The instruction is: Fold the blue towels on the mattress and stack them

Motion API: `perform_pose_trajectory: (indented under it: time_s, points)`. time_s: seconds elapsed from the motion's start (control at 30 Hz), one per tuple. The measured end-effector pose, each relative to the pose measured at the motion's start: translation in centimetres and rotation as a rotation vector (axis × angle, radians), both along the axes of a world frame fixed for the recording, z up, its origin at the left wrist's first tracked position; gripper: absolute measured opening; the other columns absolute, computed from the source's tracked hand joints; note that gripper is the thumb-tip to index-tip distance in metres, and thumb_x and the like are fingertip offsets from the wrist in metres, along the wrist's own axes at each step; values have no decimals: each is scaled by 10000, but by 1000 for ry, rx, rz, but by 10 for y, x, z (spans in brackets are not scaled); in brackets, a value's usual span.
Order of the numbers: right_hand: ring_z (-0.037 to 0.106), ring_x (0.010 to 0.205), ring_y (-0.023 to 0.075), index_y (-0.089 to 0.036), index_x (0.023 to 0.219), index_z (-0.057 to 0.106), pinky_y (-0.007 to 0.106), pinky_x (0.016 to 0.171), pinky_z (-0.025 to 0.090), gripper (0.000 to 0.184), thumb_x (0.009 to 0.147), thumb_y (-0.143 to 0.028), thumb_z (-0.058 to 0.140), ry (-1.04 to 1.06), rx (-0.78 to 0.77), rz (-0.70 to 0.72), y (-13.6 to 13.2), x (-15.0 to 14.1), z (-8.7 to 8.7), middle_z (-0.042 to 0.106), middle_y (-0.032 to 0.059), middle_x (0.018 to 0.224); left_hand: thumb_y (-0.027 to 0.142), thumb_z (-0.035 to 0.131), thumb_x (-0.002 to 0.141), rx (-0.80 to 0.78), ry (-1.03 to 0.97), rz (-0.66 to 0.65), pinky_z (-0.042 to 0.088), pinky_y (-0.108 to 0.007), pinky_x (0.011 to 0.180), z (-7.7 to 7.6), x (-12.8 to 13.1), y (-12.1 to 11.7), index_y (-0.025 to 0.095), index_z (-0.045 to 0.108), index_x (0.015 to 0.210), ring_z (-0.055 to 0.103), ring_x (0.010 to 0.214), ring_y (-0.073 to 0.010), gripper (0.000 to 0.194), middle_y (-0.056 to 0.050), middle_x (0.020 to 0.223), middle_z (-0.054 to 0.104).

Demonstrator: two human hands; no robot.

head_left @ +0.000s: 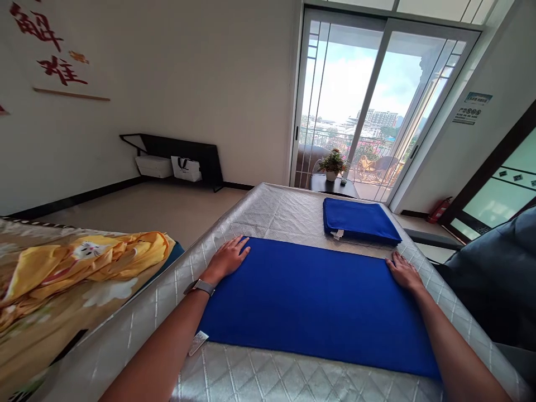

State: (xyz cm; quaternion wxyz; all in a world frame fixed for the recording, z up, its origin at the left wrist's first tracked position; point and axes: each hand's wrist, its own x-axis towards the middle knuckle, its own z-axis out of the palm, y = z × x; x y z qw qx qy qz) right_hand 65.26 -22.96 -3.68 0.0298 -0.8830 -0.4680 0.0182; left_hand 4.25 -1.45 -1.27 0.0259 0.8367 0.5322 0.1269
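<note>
On silver mattress (pixel 259 373) | blue cloth (pixel 310 298) is lying between left hand (pixel 227 259), right hand (pixel 404 271) | both resting flat at far corners

potted plant (pixel 333 163) on small table (pixel 320 184); white bag (pixel 187 170); red fire extinguisher (pixel 439 210)

Flat cloth (pixel 318 307) lies on the mattress (pixel 276 209); left hand (pixel 228 258) at its far left corner, right hand (pixel 404 272) at its far right corner. Folded cloth (pixel 360 219) lies on the mattress just beyond, toward the right. Past the mattress's far end: table (pixel 320 183), bearing a plant (pixel 332 163), before the sliding door (pixel 372 84). Left of the mattress: blanket (pixel 125 251), near; farther back, rack (pixel 180 147) with box (pixel 154 166) left of bag (pixel 186 170). Fire extinguisher (pixel 439 210) stands right of the sliding door.
</note>
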Motion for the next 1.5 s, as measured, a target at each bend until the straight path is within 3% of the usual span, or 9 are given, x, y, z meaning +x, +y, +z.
perform_pose_trajectory:
  time_s: [0.27, 0.47, 0.6, 0.77, 0.9, 1.0, 1.13, 1.5]
  points:
    - [203, 1547, 259, -70, 1605, 253, 465, 1254, 161, 754, 993, -505, 184, -19, -17, -38, -2, -18, 18, 249, 120, 1676, 482, 322, 1015, 40, -23, -8, 259, -457, 1233, -1, 1, -3, 165, 492, 1503, 363, 1489, -280, 606, -106, 1601, 426]
    - [174, 1550, 323, -36, 1586, 286, 557, 1240, 62, 691, 994, -359, 137, -113, 85, -114, 10, -75, 42, 254, 205, 1660, 460, 347, 1015, 47, -64, 0, 273, -468, 1226, 0, 3, -8, 169, 511, 1489, 388, 1474, -293, 580, -114, 1587, 446]
    - [206, 1545, 284, -57, 1576, 333, 469, 1247, 121, 681, 1007, -379, 142, -79, 120, 54, 41, -151, 50, 295, 172, 1653, 449, 357, 1018, 40, -71, 7, 274, -468, 1224, 3, 3, -12, 178, 514, 1488, 393, 1470, -295, 565, -106, 1582, 457]
    - [216, 1544, 209, -64, 1581, 324, 336, 1238, 164, 692, 1035, -465, 185, 34, 121, 406, 84, -280, 53, 273, 121, 1668, 454, 345, 1029, 23, -59, 15, 260, -460, 1230, 5, 4, -14, 197, 495, 1502, 369, 1485, -281, 559, -97, 1597, 436]
    - [176, 1555, 236, -44, 1590, 287, 365, 1247, 142, 724, 1042, -505, 175, 194, 171, 652, 104, -377, 54, 232, 148, 1675, 442, 358, 1031, 32, -42, 17, 278, -466, 1222, 5, 4, -14, 171, 500, 1498, 386, 1475, -290, 559, -127, 1597, 428]
    - [142, 1561, 252, -22, 1590, 265, 405, 1256, 102, 727, 1039, -493, 206, 282, 169, 744, 113, -425, 53, 210, 163, 1677, 427, 385, 1024, 72, -29, 18, 299, -450, 1214, 3, 4, -14, 183, 516, 1487, 412, 1459, -286, 539, -121, 1581, 454]
    - [115, 1565, 262, 2, 1588, 242, 425, 1258, 69, 752, 1030, -504, 227, 292, 137, 730, 120, -448, 47, 181, 173, 1681, 417, 390, 1022, 87, -34, 13, 307, -468, 1210, 0, 4, -13, 167, 524, 1480, 421, 1452, -302, 539, -139, 1574, 459]
    - [108, 1566, 257, -7, 1597, 222, 411, 1258, 48, 793, 1021, -553, 197, 295, 142, 715, 121, -441, 43, 178, 163, 1682, 432, 395, 1018, 81, -64, -2, 300, -463, 1213, -2, 3, -11, 180, 528, 1476, 420, 1452, -296, 540, -118, 1575, 463]
